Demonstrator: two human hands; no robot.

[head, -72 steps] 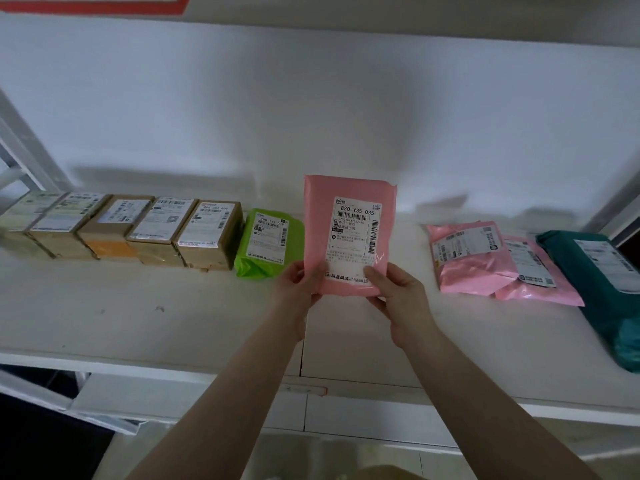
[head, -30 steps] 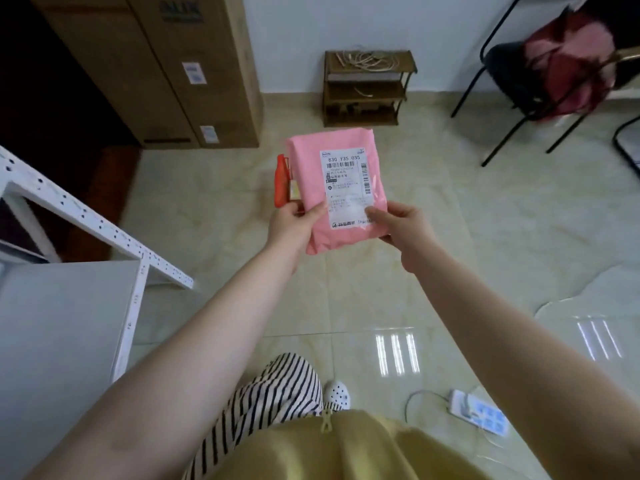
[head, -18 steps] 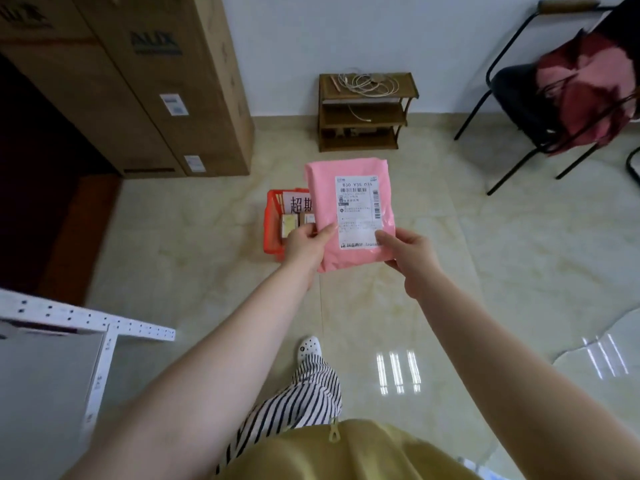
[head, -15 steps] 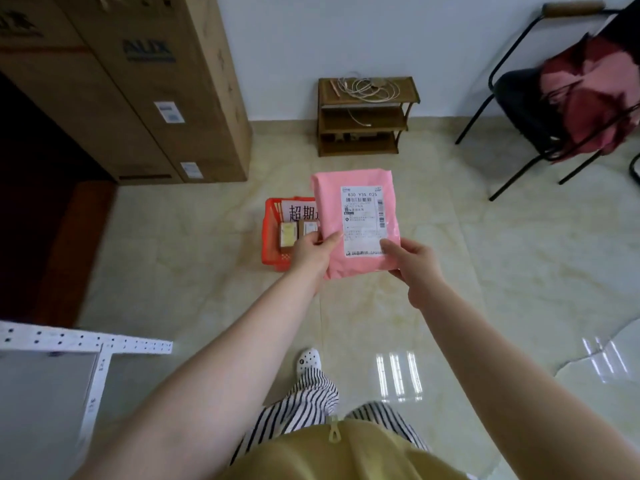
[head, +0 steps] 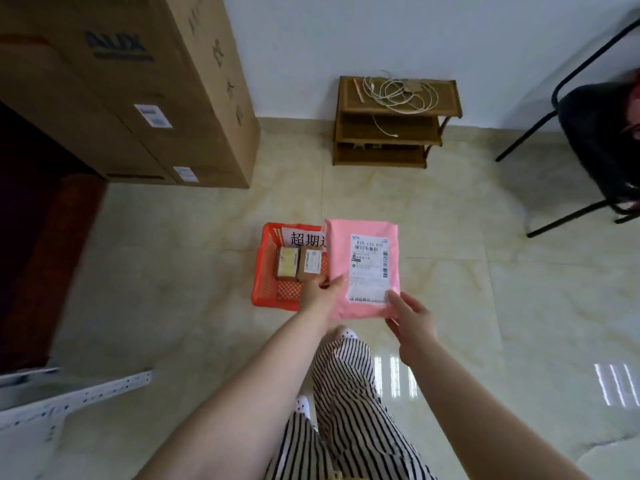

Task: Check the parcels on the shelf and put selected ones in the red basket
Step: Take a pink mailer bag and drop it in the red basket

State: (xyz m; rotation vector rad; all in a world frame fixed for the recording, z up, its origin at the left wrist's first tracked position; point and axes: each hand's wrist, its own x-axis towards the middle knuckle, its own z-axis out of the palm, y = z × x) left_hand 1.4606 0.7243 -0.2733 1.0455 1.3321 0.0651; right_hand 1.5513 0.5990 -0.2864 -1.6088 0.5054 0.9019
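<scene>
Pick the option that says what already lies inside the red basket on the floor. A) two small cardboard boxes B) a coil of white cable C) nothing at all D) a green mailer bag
A: two small cardboard boxes lie side by side in the red basket, below a white sign, while the pink parcel is held in front of it by the left hand and right hand.

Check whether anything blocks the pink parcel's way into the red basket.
Nothing visible does. The pink parcel, held by the left hand and right hand, hangs over the open-topped red basket; two small boxes leave room.
</scene>
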